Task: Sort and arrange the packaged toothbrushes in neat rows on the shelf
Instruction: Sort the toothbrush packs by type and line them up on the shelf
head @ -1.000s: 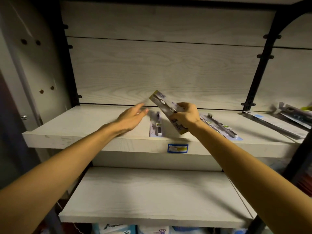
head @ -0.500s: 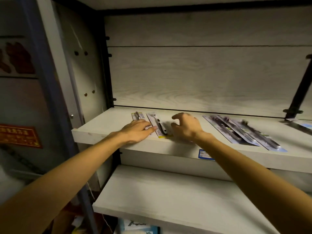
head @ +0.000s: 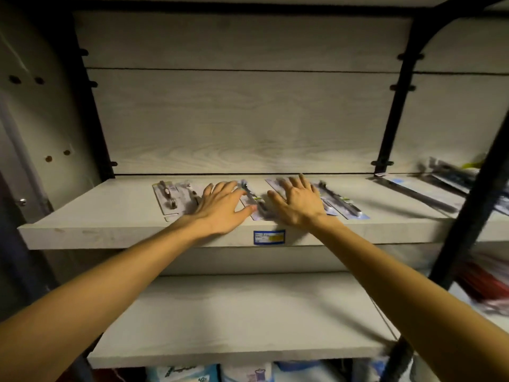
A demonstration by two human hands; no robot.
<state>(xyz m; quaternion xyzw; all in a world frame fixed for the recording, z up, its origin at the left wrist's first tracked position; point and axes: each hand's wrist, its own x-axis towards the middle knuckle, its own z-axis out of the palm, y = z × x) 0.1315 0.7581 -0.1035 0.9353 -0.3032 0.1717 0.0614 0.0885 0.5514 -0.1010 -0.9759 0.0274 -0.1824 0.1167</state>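
Packaged toothbrushes (head: pixel 340 201) lie flat in a row on the upper shelf (head: pixel 110 230), long blister cards with dark handles, blurred. Left hand (head: pixel 220 209) and right hand (head: pixel 298 205) rest palm-down on the packs, fingers straight and spread, grasping nothing.

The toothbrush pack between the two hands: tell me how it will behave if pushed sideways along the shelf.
The toothbrush pack lies flat on the smooth shelf, so it will probably slide, not roll or tip. It looks like a thin card with a raised blister, likely light and slightly bendy. Its long, narrow shape may swivel if pushed at one end; the open left hand and right hand could steady it.
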